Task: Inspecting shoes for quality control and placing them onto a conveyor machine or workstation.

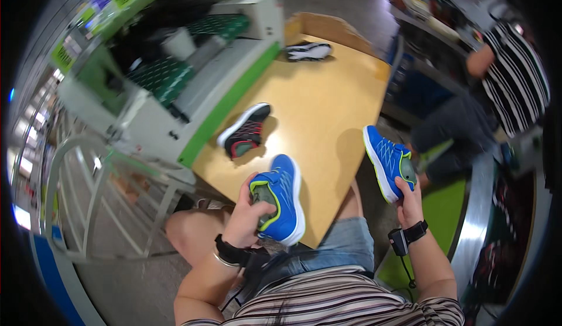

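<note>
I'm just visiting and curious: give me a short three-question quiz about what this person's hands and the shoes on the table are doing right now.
1. True or false: the left hand and the right hand each hold a blue shoe.
2. How many shoes lie on the wooden table untouched by the person's hands? A) none B) two C) four
3. Fill in: the black shoe with red trim lies close to the green-edged ______ at the table's left.

Key
1. True: the left hand holds a blue shoe at the table's near edge; the right holds another blue shoe past its right edge.
2. B: the black one and a black-and-white shoe at the far end.
3. machine
</note>
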A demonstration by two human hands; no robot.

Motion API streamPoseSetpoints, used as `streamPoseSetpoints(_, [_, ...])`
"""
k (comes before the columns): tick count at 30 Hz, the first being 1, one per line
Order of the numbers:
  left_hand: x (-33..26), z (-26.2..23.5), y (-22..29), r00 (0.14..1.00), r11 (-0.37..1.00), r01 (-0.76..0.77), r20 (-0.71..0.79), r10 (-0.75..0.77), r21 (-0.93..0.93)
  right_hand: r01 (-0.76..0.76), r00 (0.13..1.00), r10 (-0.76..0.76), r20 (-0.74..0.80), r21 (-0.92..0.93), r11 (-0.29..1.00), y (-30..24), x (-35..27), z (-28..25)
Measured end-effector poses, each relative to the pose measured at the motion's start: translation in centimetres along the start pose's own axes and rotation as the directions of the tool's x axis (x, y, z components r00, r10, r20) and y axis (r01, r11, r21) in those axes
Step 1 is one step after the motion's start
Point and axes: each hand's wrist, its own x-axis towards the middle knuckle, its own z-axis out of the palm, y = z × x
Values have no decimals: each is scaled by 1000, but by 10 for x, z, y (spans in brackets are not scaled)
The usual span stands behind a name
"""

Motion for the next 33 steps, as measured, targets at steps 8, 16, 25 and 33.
streamPoseSetpoints(8, [-7, 2, 167, 846, 845, -528, -29, 532, 77, 301, 771, -263, 580, 32, 953, -111, 109, 252])
streamPoseSetpoints(16, [209, -89, 281, 143, 280, -299, -248, 958, 912, 920, 378, -664, 645, -181, 348, -91, 223, 569])
streamPoseSetpoints(25, [191, -94, 221, 292, 296, -450, -175, 940, 842, 764, 320, 119, 940, -330, 555, 6, 175, 448])
streamPoseSetpoints(33, [156, -92, 14, 905, -40, -132, 137, 403, 990, 867, 455, 268, 849, -491, 85, 80, 46, 163])
